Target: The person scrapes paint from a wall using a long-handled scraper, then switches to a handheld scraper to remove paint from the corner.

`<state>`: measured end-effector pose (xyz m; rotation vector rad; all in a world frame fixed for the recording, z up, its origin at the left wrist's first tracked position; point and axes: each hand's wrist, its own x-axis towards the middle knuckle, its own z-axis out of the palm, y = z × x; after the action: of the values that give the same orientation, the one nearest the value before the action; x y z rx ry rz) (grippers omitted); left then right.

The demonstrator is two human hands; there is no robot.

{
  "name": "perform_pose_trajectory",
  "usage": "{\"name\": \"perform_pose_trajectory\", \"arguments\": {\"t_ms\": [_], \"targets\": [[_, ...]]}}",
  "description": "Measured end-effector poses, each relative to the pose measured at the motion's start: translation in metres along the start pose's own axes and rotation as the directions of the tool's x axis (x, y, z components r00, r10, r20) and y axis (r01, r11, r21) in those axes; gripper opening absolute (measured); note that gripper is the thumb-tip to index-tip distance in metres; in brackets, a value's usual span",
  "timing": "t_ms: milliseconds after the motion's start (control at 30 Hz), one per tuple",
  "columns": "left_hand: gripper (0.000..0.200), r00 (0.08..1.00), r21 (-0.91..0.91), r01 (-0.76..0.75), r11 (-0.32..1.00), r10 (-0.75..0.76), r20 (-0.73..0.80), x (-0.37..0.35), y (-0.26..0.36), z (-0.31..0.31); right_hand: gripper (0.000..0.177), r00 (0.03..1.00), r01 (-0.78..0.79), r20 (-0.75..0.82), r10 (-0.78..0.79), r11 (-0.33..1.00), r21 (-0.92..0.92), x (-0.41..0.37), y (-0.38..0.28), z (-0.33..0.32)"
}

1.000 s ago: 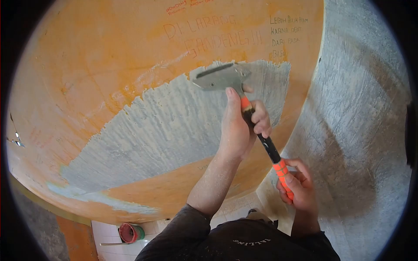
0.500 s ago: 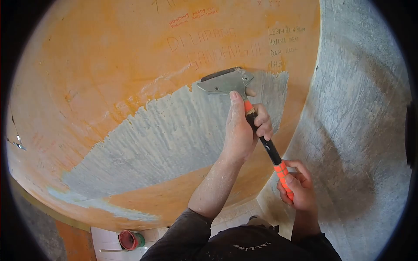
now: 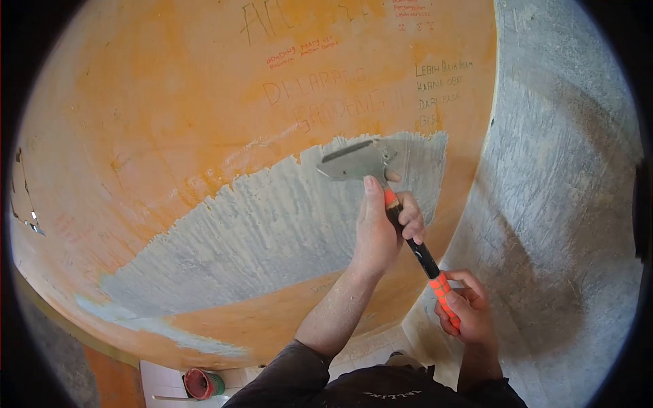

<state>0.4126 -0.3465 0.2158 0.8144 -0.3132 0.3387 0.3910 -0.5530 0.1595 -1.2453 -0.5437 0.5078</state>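
A scraper (image 3: pixel 354 163) with a wide grey metal head and a black and orange handle lies against the wall. My left hand (image 3: pixel 382 228) is wrapped round the upper handle just under the head, its thumb on the neck. Lower down, my right hand (image 3: pixel 468 309) grips the orange end of the handle. Behind the scraper head is a bare grey patch (image 3: pixel 272 217) with a ragged upper edge, bordered by orange paint (image 3: pixel 170 136) with handwriting on it.
A rough grey wall (image 3: pixel 558 177) meets the orange one at the right. On the floor at the lower left stands a red and green bucket (image 3: pixel 203 384) beside a thin stick. A small damaged spot (image 3: pixel 32 221) shows at the far left.
The scraper head and both hands sit lower in the view. The head has moved down from the patch's upper edge onto the grey area. The view has also shifted slightly.
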Motion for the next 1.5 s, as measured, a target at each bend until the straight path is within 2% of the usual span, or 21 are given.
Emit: {"name": "perform_pose_trajectory", "arguments": {"t_ms": [100, 200, 367, 467, 533, 633, 700, 833, 900, 933, 1000, 1100, 1200, 1400, 1500], "targets": [[0.049, 0.998, 0.053, -0.068, 0.996, 0.067, 0.015, 0.006, 0.005, 0.003, 0.034, 1.0, 0.016, -0.006, -0.016, 1.0, -0.02, 0.0, 0.003, 0.004], [0.049, 1.0, -0.034, -0.019, 0.999, 0.019, -0.006, -0.001, -0.002, 0.001, 0.034, 1.0, 0.013, 0.005, -0.013, 1.0, -0.004, -0.007, 0.006, -0.003], [0.049, 0.999, -0.008, -0.018, 1.0, 0.018, 0.031, 0.011, 0.011, 0.007, 0.033, 0.999, 0.005, 0.045, -0.005, 1.0, 0.017, 0.002, -0.007, 0.003], [0.049, 0.999, 0.018, 0.001, 1.0, -0.002, 0.036, 0.005, 0.01, 0.004, 0.033, 0.999, 0.03, 0.011, -0.03, 0.999, 0.024, -0.002, -0.008, 0.009], [0.048, 0.999, 0.038, 0.015, 0.999, -0.017, 0.035, -0.001, 0.008, 0.003, 0.035, 1.0, -0.027, 0.013, 0.027, 0.999, 0.029, -0.01, 0.0, 0.003], [0.048, 0.999, -0.031, 0.055, 0.998, -0.055, -0.002, -0.002, 0.008, 0.003, 0.035, 1.0, -0.01, 0.013, 0.01, 0.999, 0.042, -0.007, 0.0, 0.005], [0.048, 0.999, 0.021, -0.009, 1.0, 0.008, 0.039, 0.004, 0.009, 0.004, 0.036, 1.0, 0.002, 0.007, -0.002, 0.999, 0.04, -0.006, 0.001, 0.004], [0.049, 1.0, -0.037, 0.03, 0.999, -0.029, 0.007, 0.002, 0.002, 0.001, 0.035, 0.999, 0.035, 0.001, -0.035, 0.999, 0.022, -0.01, 0.005, -0.001], [0.05, 0.996, -0.004, 0.051, 0.999, -0.05, 0.07, 0.006, 0.0, -0.002, 0.035, 0.999, 0.036, -0.012, -0.035, 0.999, 0.04, -0.007, -0.002, 0.003], [0.05, 0.996, -0.011, 0.063, 0.998, -0.062, 0.068, 0.007, 0.001, 0.001, 0.034, 0.999, 0.036, -0.023, -0.034, 0.998, 0.057, -0.007, -0.005, 0.005], [0.05, 1.0, 0.016, -0.013, 1.0, 0.012, 0.022, 0.007, 0.006, 0.01, 0.033, 0.999, 0.036, -0.036, -0.034, 0.998, 0.042, -0.007, -0.004, 0.006], [0.049, 1.0, -0.028, 0.029, 0.999, -0.029, -0.006, 0.001, -0.001, 0.004, 0.033, 0.999, 0.014, -0.04, -0.012, 0.999, 0.044, -0.015, 0.001, 0.004], [0.049, 1.0, 0.032, 0.023, 0.999, -0.023, 0.009, 0.002, -0.004, 0.003, 0.033, 0.999, 0.022, -0.028, -0.021, 0.999, 0.044, -0.007, 0.002, 0.002], [0.049, 0.999, 0.006, 0.039, 0.999, -0.039, -0.017, 0.0, -0.009, 0.002, 0.034, 1.0, 0.01, -0.03, -0.009, 0.999, 0.048, -0.011, 0.01, -0.001], [0.05, 0.999, 0.007, 0.024, 1.0, -0.024, 0.021, 0.01, -0.002, 0.004, 0.034, 0.999, -0.003, -0.038, 0.005, 0.998, 0.066, -0.005, 0.0, 0.001]]}}
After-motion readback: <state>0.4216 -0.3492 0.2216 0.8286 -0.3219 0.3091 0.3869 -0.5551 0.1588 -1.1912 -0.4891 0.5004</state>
